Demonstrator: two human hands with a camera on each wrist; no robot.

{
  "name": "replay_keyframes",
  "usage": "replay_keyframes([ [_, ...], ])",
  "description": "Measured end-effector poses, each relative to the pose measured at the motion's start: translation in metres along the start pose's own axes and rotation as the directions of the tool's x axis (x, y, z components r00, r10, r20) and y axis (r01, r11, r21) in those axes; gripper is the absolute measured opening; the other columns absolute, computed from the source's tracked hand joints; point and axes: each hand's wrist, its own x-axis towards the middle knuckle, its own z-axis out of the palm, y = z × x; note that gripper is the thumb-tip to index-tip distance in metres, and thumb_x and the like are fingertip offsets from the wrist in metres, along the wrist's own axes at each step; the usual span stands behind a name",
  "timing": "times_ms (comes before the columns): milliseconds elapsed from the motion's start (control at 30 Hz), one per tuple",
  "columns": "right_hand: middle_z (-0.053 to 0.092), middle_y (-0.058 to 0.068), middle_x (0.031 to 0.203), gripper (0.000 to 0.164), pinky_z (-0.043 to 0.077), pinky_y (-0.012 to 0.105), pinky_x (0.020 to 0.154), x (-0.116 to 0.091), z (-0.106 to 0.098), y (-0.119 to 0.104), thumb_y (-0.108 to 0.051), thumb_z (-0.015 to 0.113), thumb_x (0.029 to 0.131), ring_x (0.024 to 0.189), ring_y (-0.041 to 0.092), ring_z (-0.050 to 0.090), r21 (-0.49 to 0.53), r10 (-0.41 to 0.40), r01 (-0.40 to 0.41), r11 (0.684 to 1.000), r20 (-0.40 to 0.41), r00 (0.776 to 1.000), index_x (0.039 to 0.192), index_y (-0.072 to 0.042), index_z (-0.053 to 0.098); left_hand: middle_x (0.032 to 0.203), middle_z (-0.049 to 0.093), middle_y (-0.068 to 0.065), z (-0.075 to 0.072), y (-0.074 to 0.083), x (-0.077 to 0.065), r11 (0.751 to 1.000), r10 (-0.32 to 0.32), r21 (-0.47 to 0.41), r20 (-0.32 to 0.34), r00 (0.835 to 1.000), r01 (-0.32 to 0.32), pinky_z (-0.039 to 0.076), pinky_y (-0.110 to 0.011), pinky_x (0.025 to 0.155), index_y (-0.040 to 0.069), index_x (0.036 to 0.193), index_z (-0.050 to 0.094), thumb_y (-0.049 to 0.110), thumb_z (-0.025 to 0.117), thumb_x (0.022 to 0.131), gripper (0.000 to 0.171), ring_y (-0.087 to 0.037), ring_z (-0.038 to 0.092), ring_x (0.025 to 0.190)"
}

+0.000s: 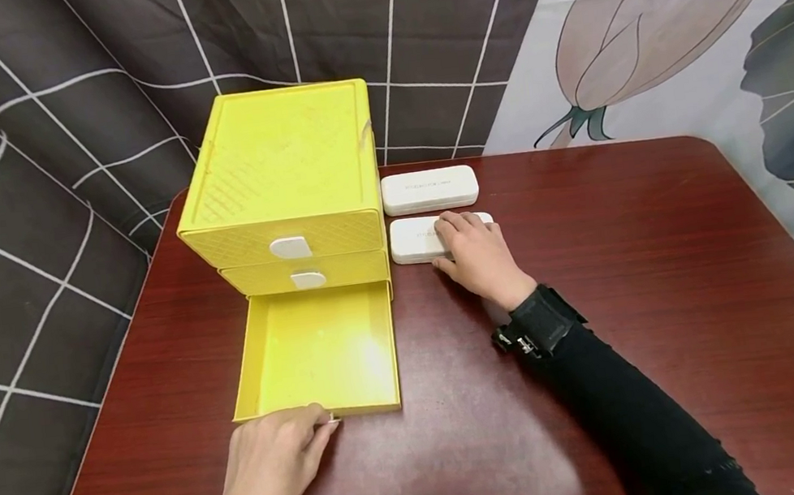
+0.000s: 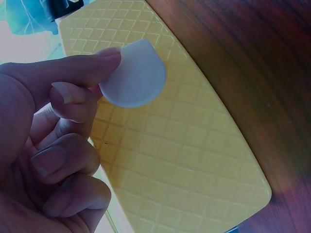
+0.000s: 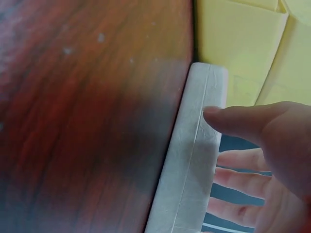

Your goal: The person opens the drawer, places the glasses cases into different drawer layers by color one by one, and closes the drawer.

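The bottom drawer (image 1: 320, 350) of a yellow drawer unit (image 1: 291, 153) is pulled out, its inside bare. At the drawer's front, my left hand (image 1: 274, 457) pinches the white pull tab (image 2: 138, 77) between thumb and forefinger, the other fingers curled. My right hand (image 1: 477, 259) lies over the nearer white glasses case (image 1: 411, 242), to the right of the unit. Its thumb (image 3: 221, 119) is at the case's near side while the fingers reach across the top. The case is on the table, and its right part is partly covered by the hand.
A second white glasses case (image 1: 429, 191) lies just behind the first, alongside the unit. Two upper drawers are closed, each with a white tab (image 1: 290, 248). Everything stands on a dark red wooden table (image 1: 626, 254). A dark checked cloth (image 1: 342, 25) hangs behind and to the left.
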Motion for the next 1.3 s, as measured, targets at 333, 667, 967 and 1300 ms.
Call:
replay_keyframes([
  [333, 0.044, 0.013, 0.138, 0.069, 0.030, 0.058, 0.090, 0.014, -0.004, 0.008, -0.031, 0.076, 0.074, 0.127, 0.032, 0.036, 0.052, 0.018, -0.022, 0.998, 0.088, 0.996, 0.132, -0.006, 0.047, 0.056, 0.046, 0.020, 0.000, -0.001, 0.000, 1.000, -0.001, -0.005, -0.001, 1.000, 0.001, 0.027, -0.016, 0.041, 0.027, 0.065, 0.060, 0.023, 0.081, 0.065, 0.022, 0.004, 0.038, 0.048],
  [667, 0.045, 0.011, 0.138, 0.069, 0.026, 0.060, 0.092, 0.019, -0.005, 0.012, -0.028, 0.075, 0.076, 0.127, 0.029, 0.038, 0.072, 0.035, -0.045, 0.996, 0.142, 0.989, 0.135, -0.008, 0.045, 0.057, 0.046, 0.020, 0.001, 0.000, 0.001, 1.000, 0.002, -0.011, -0.010, 1.000, -0.002, 0.028, -0.017, 0.041, 0.027, 0.064, 0.059, 0.022, 0.080, 0.065, 0.022, 0.004, 0.037, 0.049],
  [967, 0.044, 0.011, 0.140, 0.068, 0.021, 0.064, 0.095, 0.017, -0.002, 0.010, -0.027, 0.072, 0.078, 0.128, 0.030, 0.037, 0.090, 0.025, -0.038, 0.995, 0.139, 0.990, 0.137, -0.008, 0.044, 0.058, 0.047, 0.020, -0.001, -0.001, -0.001, 1.000, -0.003, 0.003, 0.005, 1.000, 0.003, 0.027, -0.017, 0.041, 0.028, 0.065, 0.058, 0.022, 0.080, 0.064, 0.023, 0.004, 0.038, 0.049],
  [1300, 0.040, 0.012, 0.143, 0.069, 0.018, 0.065, 0.098, 0.012, -0.003, 0.011, -0.027, 0.071, 0.080, 0.130, 0.032, 0.032, 0.094, 0.038, -0.053, 0.994, 0.150, 0.988, 0.140, -0.008, 0.042, 0.059, 0.048, 0.021, 0.000, -0.001, -0.001, 1.000, 0.006, -0.015, -0.014, 1.000, -0.006, 0.028, -0.017, 0.041, 0.028, 0.065, 0.058, 0.022, 0.080, 0.065, 0.022, 0.005, 0.038, 0.050],
])
